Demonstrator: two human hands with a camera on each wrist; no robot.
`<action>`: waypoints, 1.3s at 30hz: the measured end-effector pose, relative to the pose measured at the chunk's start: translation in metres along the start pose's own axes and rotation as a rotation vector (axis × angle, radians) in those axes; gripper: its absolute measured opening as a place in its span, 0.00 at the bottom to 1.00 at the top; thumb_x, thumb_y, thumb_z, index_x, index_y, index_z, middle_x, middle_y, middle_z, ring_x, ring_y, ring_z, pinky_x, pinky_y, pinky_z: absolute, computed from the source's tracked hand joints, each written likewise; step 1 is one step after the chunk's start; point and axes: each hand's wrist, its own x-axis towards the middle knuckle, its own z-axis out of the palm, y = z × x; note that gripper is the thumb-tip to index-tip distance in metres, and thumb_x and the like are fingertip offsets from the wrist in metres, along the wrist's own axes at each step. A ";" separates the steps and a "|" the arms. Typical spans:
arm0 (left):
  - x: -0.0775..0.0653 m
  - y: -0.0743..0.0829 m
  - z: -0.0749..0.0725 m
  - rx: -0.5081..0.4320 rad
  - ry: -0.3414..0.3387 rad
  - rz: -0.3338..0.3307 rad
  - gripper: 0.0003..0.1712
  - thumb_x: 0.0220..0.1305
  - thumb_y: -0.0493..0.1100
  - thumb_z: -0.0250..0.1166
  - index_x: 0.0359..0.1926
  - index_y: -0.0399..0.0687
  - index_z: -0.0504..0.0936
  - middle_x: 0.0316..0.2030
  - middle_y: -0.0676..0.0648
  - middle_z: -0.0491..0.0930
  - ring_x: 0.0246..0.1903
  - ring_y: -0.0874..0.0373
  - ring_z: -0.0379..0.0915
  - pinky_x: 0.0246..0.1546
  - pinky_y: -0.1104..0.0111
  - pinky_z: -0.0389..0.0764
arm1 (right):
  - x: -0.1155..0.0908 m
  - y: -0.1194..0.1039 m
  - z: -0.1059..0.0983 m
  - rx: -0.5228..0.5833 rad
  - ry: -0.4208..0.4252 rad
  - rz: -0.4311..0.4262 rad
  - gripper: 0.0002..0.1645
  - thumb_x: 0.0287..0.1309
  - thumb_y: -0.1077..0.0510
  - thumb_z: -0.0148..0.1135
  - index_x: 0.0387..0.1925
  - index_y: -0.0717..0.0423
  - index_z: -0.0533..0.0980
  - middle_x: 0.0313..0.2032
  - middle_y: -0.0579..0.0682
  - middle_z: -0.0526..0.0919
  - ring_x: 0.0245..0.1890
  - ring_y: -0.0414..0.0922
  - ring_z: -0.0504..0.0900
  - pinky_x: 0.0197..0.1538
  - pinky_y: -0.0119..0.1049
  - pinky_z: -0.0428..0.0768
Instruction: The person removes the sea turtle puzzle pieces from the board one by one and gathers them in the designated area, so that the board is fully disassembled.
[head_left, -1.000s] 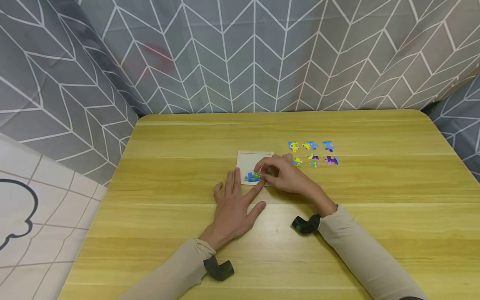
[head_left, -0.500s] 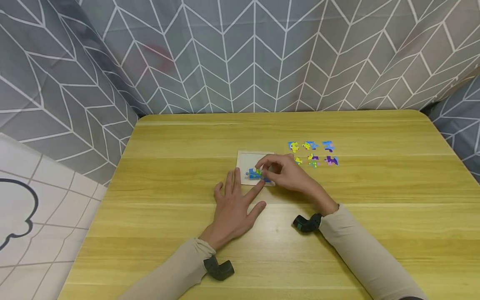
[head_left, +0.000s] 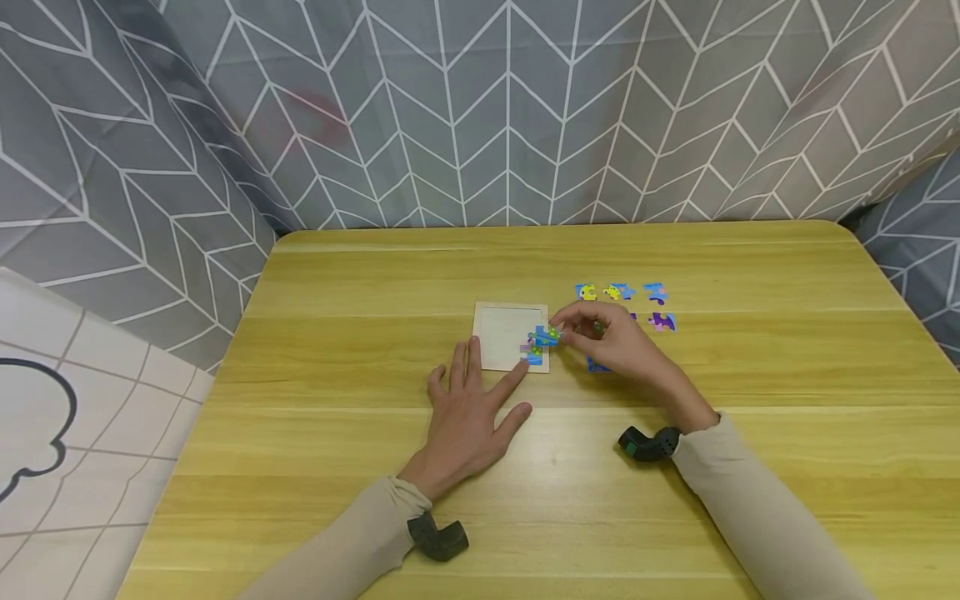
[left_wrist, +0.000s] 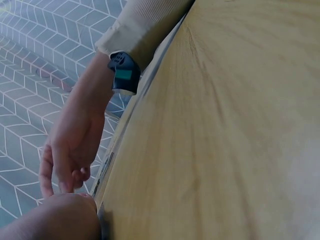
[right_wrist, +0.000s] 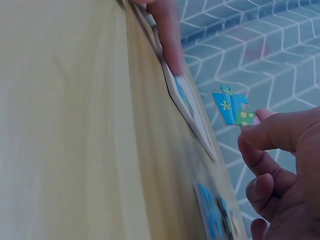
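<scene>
My right hand pinches a blue and green jigsaw piece between thumb and index finger. In the right wrist view this jigsaw piece is held up off the table, showing yellow flowers and green with pale dots. It is over the right part of a square wooden puzzle tray. Another jigsaw piece lies in the tray's lower right corner. My left hand lies with fingers spread at the tray's near edge, its index fingertip at that corner piece.
Several loose jigsaw pieces lie right of the tray, among them a yellow one, a blue one and a purple one. A blue piece shows partly beneath my right hand. A patterned curtain hangs behind the table.
My right hand has moved right and away from the tray's near side, carrying the blue and green jigsaw piece. The corner piece is uncovered. My left hand has stayed put.
</scene>
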 end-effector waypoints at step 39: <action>-0.001 0.001 0.002 -0.017 0.033 0.008 0.31 0.75 0.67 0.47 0.76 0.75 0.64 0.80 0.30 0.42 0.80 0.33 0.35 0.67 0.37 0.42 | -0.055 0.028 -0.072 -0.101 0.022 0.046 0.10 0.66 0.68 0.62 0.45 0.59 0.84 0.44 0.50 0.85 0.37 0.37 0.78 0.44 0.22 0.76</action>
